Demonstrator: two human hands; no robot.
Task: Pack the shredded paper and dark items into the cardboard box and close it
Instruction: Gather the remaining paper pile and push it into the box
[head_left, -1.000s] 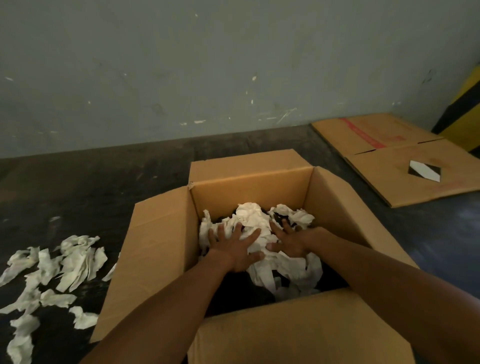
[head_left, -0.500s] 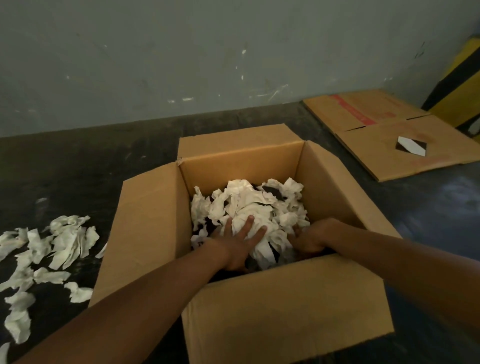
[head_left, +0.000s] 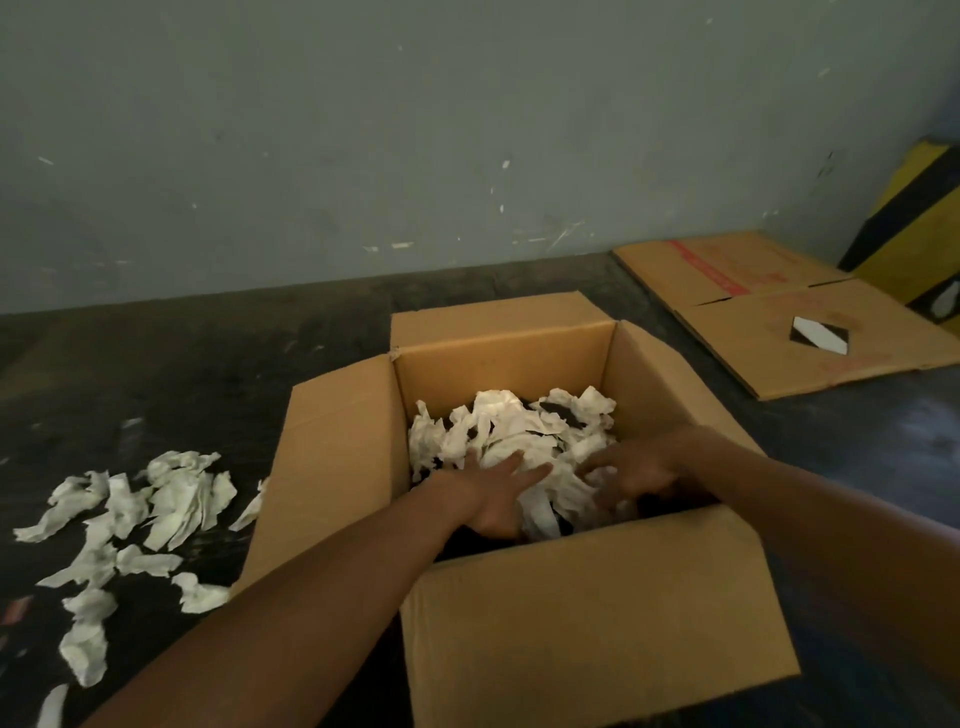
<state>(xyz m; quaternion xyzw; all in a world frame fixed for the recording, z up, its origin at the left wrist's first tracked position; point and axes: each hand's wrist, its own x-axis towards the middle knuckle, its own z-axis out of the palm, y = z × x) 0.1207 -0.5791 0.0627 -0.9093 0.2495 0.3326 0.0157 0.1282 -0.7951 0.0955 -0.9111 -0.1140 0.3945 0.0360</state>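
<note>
Box: cardboard box (head_left: 597, 613) sits at centre, all four flaps open so both arms can reach in.
Left hand: left hand (head_left: 498, 493), fingers spread flat, presses the shredded paper (head_left: 509, 431) down.
Right hand: right hand (head_left: 636, 473), blurred, fingers curled into the paper at 3 o'clock; whether they pinch anything, I cannot tell.
Dark items: dark items (head_left: 558, 410) peek through the shreds.
Left over: loose paper scraps (head_left: 140, 514) lie at 9 o'clock on the floor (head_left: 197, 374), not yet packed.

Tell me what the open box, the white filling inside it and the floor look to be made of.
Open box: brown cardboard, matte, by its flat stiff flaps and creased folds.
White filling: likely crumpled paper, matte, with torn edges and sharp wrinkles; thin tissue or cloth can't be ruled out.
Floor: dark and hard, probably scuffed concrete, with a dull, patchy sheen.
</note>
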